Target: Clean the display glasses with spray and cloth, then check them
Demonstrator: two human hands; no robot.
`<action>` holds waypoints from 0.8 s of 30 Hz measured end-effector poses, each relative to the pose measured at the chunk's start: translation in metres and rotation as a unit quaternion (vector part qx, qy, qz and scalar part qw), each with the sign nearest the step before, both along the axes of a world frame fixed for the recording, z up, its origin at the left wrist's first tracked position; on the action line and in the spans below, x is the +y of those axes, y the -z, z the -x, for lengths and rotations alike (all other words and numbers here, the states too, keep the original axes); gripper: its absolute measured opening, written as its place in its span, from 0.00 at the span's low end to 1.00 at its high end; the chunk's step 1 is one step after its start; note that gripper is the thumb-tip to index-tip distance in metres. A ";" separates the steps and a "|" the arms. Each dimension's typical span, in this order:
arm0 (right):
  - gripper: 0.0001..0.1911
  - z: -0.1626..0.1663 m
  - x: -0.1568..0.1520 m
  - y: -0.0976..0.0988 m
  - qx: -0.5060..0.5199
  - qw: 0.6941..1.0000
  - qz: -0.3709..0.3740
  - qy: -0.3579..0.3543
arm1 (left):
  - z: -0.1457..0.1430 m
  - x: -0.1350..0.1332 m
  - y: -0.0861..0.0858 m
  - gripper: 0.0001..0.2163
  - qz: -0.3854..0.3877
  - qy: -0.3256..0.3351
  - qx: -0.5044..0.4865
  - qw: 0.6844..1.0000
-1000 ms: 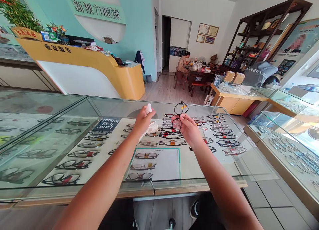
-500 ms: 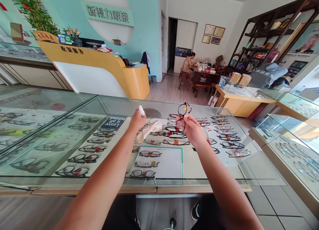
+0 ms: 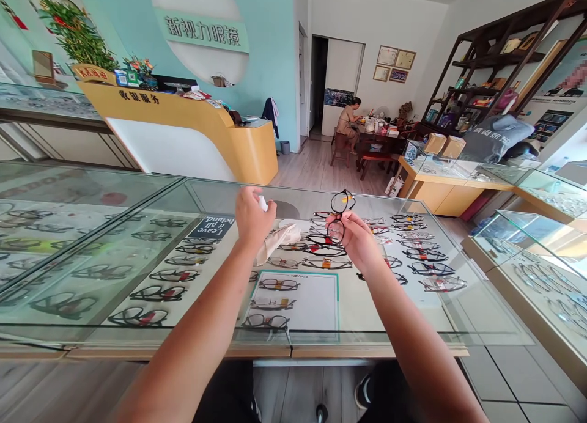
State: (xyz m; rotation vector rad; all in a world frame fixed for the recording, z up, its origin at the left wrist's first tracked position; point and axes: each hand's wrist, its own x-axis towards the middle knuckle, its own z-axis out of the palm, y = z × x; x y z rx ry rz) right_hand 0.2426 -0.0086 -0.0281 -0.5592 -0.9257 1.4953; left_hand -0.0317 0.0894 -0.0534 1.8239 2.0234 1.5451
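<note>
In my right hand [image 3: 360, 239], closed with thumb and fingers pinching the bridge area, is a pair of black-framed glasses [image 3: 335, 215]. The glasses are held upright on end, one lens above the other, with a yellow-orange sticker showing at the upper lens. My left hand [image 3: 254, 218] has its thumb and fingers apart around a small white bottle [image 3: 263, 203]; the hand partly hides the bottle. Close by that hand, a crumpled pale cloth [image 3: 279, 241] lies on the glass display case [image 3: 367, 316].
Rows of glasses [image 3: 428, 268] and a teal-edged board [image 3: 316, 307] are seen through the case's glass top. A dark sign card [image 3: 211, 227] is at the left. Beyond are a yellow counter [image 3: 183, 114] and a seated person [image 3: 348, 126]. Another glass case [image 3: 541, 276] stands at the right.
My left hand's fingers have spread from their grip around the white bottle, which stays in about the same place. My right hand still holds the glasses. The view has shifted slightly.
</note>
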 end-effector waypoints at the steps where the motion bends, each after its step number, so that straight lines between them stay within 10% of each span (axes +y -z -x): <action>1: 0.16 0.000 0.000 0.000 0.003 1.000 -0.001 0.000 | -0.006 -0.005 -0.002 0.16 0.027 0.036 0.020 0.999; 8: 0.16 0.001 0.002 0.002 0.008 1.000 0.005 0.002 | -0.023 -0.006 0.018 0.12 0.259 0.099 0.144 0.950; 24: 0.16 0.001 0.002 0.002 -0.001 1.000 0.000 0.005 | -0.014 0.012 0.039 0.12 0.246 0.106 0.062 0.961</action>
